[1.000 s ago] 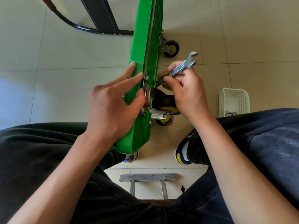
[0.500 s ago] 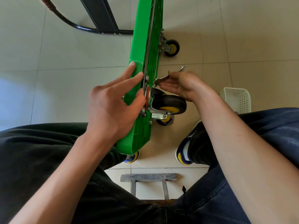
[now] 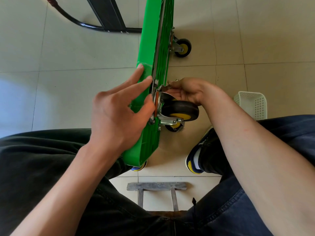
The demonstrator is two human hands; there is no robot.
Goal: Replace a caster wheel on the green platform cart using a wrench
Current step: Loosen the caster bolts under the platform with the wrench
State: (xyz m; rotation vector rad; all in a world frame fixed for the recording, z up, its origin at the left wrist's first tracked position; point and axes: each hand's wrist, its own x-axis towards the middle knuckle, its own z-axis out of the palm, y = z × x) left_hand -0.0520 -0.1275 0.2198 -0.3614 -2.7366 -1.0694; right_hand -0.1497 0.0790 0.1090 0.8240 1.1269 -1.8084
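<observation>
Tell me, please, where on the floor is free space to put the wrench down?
Free: the tiles left of the green cart, below the black frame; and the tiles between the far caster and the white basket. Crowded: around the near caster, where the right hand holds the wrench, beside the shoe.

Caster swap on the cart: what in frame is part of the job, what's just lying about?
In use:
green cart, stood on edge
near caster wheel
wrench, in right hand
left hand, steadying the deck

Lying about:
white basket
grey stool
far caster
</observation>
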